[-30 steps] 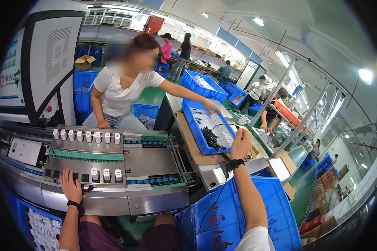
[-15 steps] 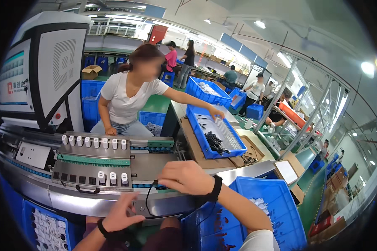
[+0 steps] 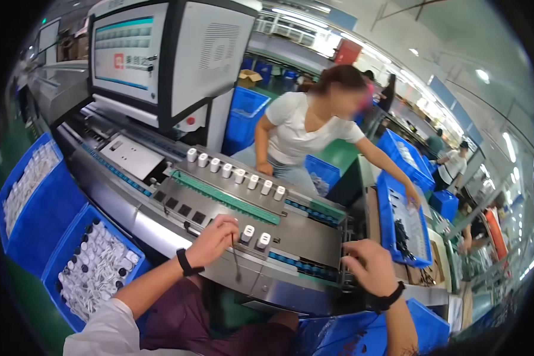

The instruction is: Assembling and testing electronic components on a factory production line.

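My left hand is over the near side of a metal fixture plate, its fingers drawn together. Whatever they hold is hidden. Just right of it stand two white charger plugs, upright in the near row. A thin dark cord hangs below the fingertips. My right hand is at the plate's right end, above the rails, fingers curled but apart from the thumb, with nothing visible in them. Beyond a green strip several white chargers stand in a far row. Dark square slots lie left of my left hand.
Blue bins of white cabled parts stand at my left. Opposite, a co-worker reaches into a blue tray of clear and black pieces. A machine cabinet with a screen rises at the far left.
My view has swung left, bringing the left bins into sight. My hands have spread apart: the left is now by the near chargers, the right at the plate's right end.
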The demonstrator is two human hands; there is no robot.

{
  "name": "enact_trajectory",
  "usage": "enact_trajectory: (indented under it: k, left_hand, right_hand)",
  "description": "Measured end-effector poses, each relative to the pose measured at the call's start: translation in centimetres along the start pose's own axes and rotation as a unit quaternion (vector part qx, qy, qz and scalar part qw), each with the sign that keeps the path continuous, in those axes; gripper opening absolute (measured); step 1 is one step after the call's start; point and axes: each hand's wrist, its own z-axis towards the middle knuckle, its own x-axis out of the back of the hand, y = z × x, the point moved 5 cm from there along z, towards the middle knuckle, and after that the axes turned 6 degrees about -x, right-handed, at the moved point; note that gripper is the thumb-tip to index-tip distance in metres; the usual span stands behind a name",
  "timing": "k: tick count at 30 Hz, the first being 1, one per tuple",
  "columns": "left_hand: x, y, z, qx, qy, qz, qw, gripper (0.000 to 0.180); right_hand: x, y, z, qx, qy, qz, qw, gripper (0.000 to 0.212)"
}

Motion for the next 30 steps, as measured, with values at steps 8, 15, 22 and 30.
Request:
enact_trajectory:
  k: [8, 15, 22, 30]
  left_hand:
    - [12.2, -18.6, 0.4, 0.201, 0.033, 0.035, 0.978, 0.009]
    - [14.6, -27.8, 1.7, 0.2, 0.023, 0.135, 0.97, 0.005]
    - [14.9, -28.1, 2.2, 0.163, -0.015, 0.269, 0.949, 0.011]
    - [15.4, -29.4, 3.0, 0.132, -0.087, 0.269, 0.95, 0.011]
  right_hand:
    - [6.3, 16.0, -1.4, -0.173, 0.209, -0.174, 0.947, 0.027]
    - [4.0, 27.7, -6.4, -0.276, 0.184, -0.151, 0.931, 0.048]
    - [2.5, 28.4, -6.3, -0.288, 0.118, -0.057, 0.949, 0.053]
    - [2.4, 28.7, -7.3, -0.316, 0.101, -0.06, 0.941, 0.052]
